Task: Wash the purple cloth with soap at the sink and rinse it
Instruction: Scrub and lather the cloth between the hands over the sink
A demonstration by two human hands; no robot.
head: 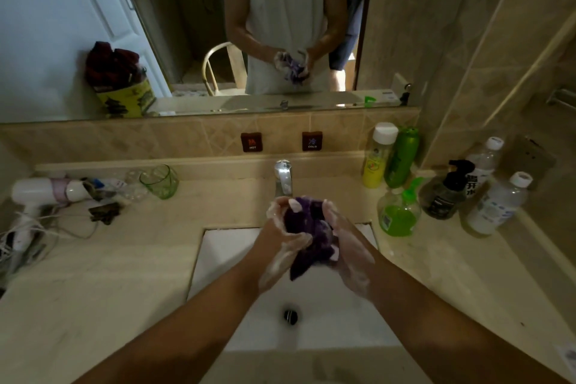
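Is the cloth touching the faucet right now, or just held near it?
Cannot tell. In the head view the cloth, gripped by both soapy hands, overlaps the faucet spout's tip, so any gap is hidden.

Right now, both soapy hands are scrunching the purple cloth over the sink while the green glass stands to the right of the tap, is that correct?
Not quite: in the head view the green glass stands to the left of the tap, not the right. The rest holds: the left hand and right hand, both soapy, scrunch the purple cloth over the sink.
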